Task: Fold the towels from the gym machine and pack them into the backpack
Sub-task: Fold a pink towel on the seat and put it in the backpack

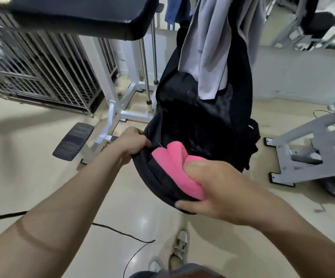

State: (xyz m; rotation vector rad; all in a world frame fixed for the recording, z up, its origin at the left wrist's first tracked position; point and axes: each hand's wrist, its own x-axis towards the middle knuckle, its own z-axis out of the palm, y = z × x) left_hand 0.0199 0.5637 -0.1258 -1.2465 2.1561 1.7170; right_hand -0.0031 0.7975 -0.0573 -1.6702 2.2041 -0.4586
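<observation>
Right hand [212, 189], one: clamped on one folded pink towel [174, 167], pressing it through the mouth of one black backpack [198, 121]; left hand [131, 143], one: gripping the rim of that opening to hold it wide. Packing looks under way, the pink towel half inside; one grey towel [212, 47] hangs unfolded above the bag and one blue cloth [171, 11] beyond it, both apparently left to do

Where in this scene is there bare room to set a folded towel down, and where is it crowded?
Free: the dark hollow of the backpack beyond the pink towel, and bare floor left of the left hand. Crowded: the near rim, filled by the right hand and towel; grey towel overhangs the top.
</observation>
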